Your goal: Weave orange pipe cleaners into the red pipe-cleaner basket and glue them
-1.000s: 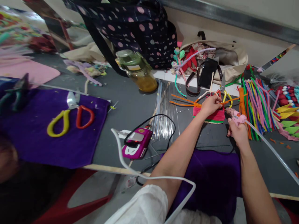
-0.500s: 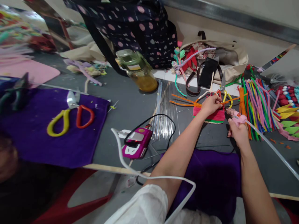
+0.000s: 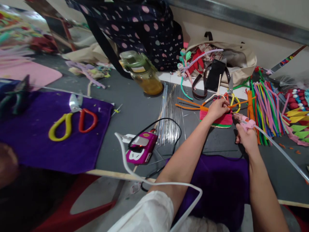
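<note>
My left hand (image 3: 217,109) is closed, its fingers pinching orange pipe cleaners (image 3: 190,104) that stick out on both sides. Beneath it lies a flat pink piece with a green edge (image 3: 222,119), which looks made of pipe cleaners laid side by side. My right hand (image 3: 247,138) is wrapped round a pink hot glue gun (image 3: 245,123), its nozzle pointing left, close to the left fingers. From the gun's back a long clear glue stick (image 3: 282,149) runs to the lower right. Yellow-handled scissors (image 3: 236,103) lie just behind the hands, partly covered. The exact pinch point is hidden.
To the right lie bundled coloured pipe cleaners (image 3: 267,111). Left of my hands are thin wires (image 3: 172,119) and a magenta power box (image 3: 145,148) with cables. A green-lidded bottle (image 3: 145,72), a phone (image 3: 215,74), a cloth bag (image 3: 248,61) and red-and-yellow scissors (image 3: 88,120) are farther off.
My two hands, the glue gun and the pipe cleaners stay almost where they were. At the left edge, a blurred part of another person has shifted slightly.
</note>
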### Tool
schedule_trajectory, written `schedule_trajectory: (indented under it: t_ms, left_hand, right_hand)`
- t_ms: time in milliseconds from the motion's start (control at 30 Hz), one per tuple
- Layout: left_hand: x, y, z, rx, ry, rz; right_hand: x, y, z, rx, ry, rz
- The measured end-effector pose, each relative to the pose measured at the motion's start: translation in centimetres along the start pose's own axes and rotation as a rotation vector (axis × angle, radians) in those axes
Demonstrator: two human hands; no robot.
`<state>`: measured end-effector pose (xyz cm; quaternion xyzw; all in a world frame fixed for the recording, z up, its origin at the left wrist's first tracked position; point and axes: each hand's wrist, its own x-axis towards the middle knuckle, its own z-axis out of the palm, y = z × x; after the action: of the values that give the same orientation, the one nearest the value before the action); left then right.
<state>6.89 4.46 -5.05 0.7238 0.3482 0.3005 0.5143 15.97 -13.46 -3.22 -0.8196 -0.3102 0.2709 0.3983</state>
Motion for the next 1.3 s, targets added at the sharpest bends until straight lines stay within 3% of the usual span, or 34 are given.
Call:
schedule_trajectory:
  t_ms: [1300]
  left_hand:
    - [0.1, -0.4, 0.3, -0.022, 0.011, 0.009]
  right_hand:
    - [0.4, -0.8, 0.0, -0.046, 0.027, -0.075]
